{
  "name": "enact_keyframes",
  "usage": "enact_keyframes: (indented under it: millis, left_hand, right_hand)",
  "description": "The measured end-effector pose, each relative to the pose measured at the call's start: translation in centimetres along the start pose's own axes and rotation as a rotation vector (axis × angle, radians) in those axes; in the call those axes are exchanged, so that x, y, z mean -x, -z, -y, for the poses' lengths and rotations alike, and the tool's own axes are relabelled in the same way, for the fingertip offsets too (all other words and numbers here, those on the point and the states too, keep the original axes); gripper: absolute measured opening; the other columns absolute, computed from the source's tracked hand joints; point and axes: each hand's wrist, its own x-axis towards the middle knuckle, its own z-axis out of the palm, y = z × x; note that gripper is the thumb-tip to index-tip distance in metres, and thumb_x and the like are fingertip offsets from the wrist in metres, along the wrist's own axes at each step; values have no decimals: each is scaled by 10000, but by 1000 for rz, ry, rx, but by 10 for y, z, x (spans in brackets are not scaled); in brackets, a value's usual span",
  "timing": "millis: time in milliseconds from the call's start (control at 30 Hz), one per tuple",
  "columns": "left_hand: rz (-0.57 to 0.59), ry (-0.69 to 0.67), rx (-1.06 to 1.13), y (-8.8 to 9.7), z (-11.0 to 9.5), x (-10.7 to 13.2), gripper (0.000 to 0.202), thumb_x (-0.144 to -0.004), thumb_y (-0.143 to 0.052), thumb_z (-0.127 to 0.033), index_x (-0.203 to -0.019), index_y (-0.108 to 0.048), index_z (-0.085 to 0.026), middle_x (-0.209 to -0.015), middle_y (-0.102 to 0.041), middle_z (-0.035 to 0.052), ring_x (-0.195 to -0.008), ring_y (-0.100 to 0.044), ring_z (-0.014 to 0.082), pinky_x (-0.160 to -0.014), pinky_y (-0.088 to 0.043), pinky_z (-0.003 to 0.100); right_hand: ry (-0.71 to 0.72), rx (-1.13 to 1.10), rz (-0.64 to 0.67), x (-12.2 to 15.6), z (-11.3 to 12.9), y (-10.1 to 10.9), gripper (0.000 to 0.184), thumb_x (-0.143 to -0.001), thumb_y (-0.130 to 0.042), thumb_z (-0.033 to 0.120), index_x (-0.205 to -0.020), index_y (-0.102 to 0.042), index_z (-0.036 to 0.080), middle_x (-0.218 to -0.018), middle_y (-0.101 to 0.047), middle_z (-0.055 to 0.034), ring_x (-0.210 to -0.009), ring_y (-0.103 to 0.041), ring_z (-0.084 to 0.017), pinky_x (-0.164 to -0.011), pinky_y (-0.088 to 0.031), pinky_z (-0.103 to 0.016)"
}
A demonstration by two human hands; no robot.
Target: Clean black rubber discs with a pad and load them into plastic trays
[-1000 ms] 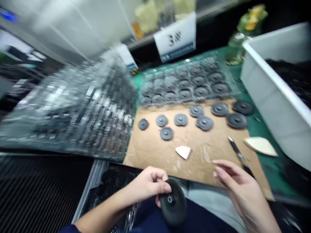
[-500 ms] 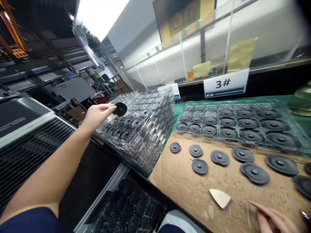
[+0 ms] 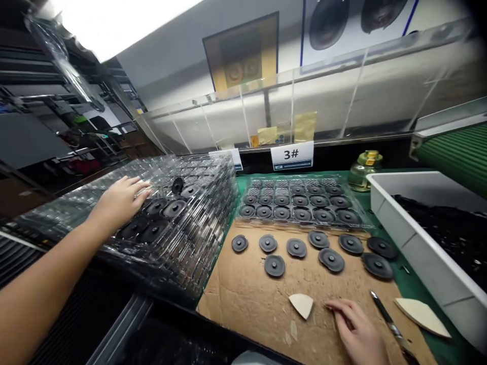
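Note:
My left hand (image 3: 120, 202) is over the stack of clear plastic trays (image 3: 198, 238), its fingers spread and nothing in them. A black disc (image 3: 177, 185) stands tilted in the top tray, just right of my fingertips and apart from them. Other dark discs (image 3: 155, 230) lie in that tray's pockets. My right hand (image 3: 359, 332) rests low over the cardboard sheet (image 3: 239, 304), its fingers loosely stretched and holding nothing visible. Left of its fingertips lies a cream-coloured wedge-shaped pad (image 3: 302, 305). Several grey discs with a central stub, one of them a notched disc (image 3: 274, 265), lie on the cardboard.
Behind the cardboard lies a clear tray (image 3: 300, 218) of discs. To the right are a knife-like tool (image 3: 386, 314), a second cream pad (image 3: 423, 317) and a white bin (image 3: 426, 268) with black pieces. A bottle (image 3: 365, 171) stands at the back near the 3# sign (image 3: 292, 155).
My left hand has let go of the black disc, which now stands tilted in the top tray. The view has swung right, bringing the white bin into sight.

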Motion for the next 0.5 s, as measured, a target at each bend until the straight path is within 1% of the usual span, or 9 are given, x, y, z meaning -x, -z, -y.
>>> enact_keyframes:
  millis: [67, 100, 133, 200, 300, 333, 400, 433, 500]
  left_hand:
    - [30, 2, -7, 13, 3, 15, 444, -897, -357, -394, -1148, -604, -124, -1313, -592, 115, -1301, -443, 296, -1082, -311, 412]
    - [57, 8, -7, 17, 4, 18, 456, -898, -350, -410, -1178, -591, -141, -1291, -609, 100, -1262, -485, 294, -1051, -349, 402]
    - [80, 16, -4, 18, 4, 18, 459, -898, -355, -420, -1197, -582, -158, -1271, -625, 87, -1225, -519, 294, -1019, -380, 397]
    - [123, 28, 17, 14, 3, 7, 453, -898, -377, -426, -1223, -570, -176, -1266, -636, 65, -1195, -544, 286, -992, -400, 379]
    - [170, 47, 79, -9, 1, -29, 433, -915, -411, -411, -1239, -558, -165, -1276, -632, 67, -1186, -555, 245, -1001, -399, 347]
    - [179, 69, 98, -18, -1, -43, 422, -915, -443, -397, -1236, -554, -147, -1265, -632, 91, -1162, -572, 240, -992, -415, 371]
    - [187, 107, 129, -38, -5, -69, 433, -908, -488, -421, -1238, -538, -144, -1264, -609, 120, -1134, -584, 244, -976, -437, 457]
    - [191, 123, 140, -47, -7, -79, 441, -900, -502, -440, -1228, -542, -147, -1256, -604, 123, -1123, -585, 250, -967, -443, 485]
    - [218, 137, 159, -61, -11, -94, 436, -884, -528, -460, -1190, -565, -152, -1230, -606, 115, -1106, -588, 255, -953, -454, 505]
  right_hand:
    - [19, 28, 8, 0, 1, -1, 283, -780, -486, 363, -776, -755, 276, -851, -728, -33, -743, -721, -200, -571, -572, -232]
    - [18, 44, 2, 0, 2, -2, 289, -781, -480, 371, -763, -753, 276, -850, -726, -34, -743, -720, -200, -572, -569, -234]
    - [12, 57, -8, 1, 4, -2, 299, -786, -470, 377, -754, -750, 275, -858, -723, -36, -751, -719, -201, -580, -567, -239]
    - [-9, 74, -37, 2, 6, -3, 325, -798, -445, 386, -747, -745, 271, -879, -717, -43, -775, -716, -205, -605, -565, -252]
    - [-20, 75, -37, 3, 3, -5, 337, -796, -437, 397, -746, -748, 278, -881, -716, -40, -789, -716, -207, -624, -566, -261]
    - [-16, 70, -20, 2, 1, -5, 329, -789, -447, 401, -747, -752, 283, -876, -719, -35, -789, -718, -206, -622, -568, -257]
    - [-13, 60, 8, 1, -4, -5, 307, -775, -473, 401, -752, -758, 290, -870, -726, -28, -791, -721, -204, -615, -570, -245]
    - [-14, 55, 14, 1, -7, -5, 295, -769, -486, 398, -754, -760, 290, -869, -728, -26, -794, -722, -203, -617, -570, -241]
    - [-19, 51, 1, 0, -10, -5, 285, -766, -498, 389, -762, -762, 283, -878, -728, -30, -809, -721, -204, -634, -572, -240]
